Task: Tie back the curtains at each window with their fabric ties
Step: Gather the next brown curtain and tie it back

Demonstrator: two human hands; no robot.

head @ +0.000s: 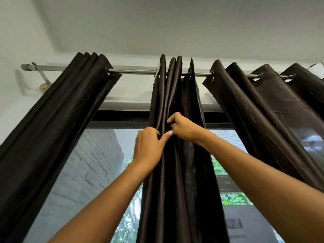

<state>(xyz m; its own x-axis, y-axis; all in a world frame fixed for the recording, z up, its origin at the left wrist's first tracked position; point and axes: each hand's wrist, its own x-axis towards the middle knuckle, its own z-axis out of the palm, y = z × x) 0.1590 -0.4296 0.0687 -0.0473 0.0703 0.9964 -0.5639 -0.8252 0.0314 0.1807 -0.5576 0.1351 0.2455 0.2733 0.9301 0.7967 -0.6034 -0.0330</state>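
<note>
Three dark brown eyelet curtains hang from a metal rod [135, 71]. The middle curtain [177, 181] is gathered into a narrow bundle of folds. My left hand [149, 146] pinches the folds on the bundle's left side, its index finger stretched across the cloth. Just above and to the right, my right hand [184, 128] grips the folds with curled fingers. Both hands are raised high, close under the window's top frame. The left curtain [57, 123] is bunched tight. The right curtain [266, 106] hangs in looser waves. No fabric tie is visible.
Behind the curtains is a screened window [98, 165] with a dark top frame, showing a white brick wall and green leaves outside. The rod's bracket [42, 76] is fixed to the white wall at upper left. The ceiling fills the top.
</note>
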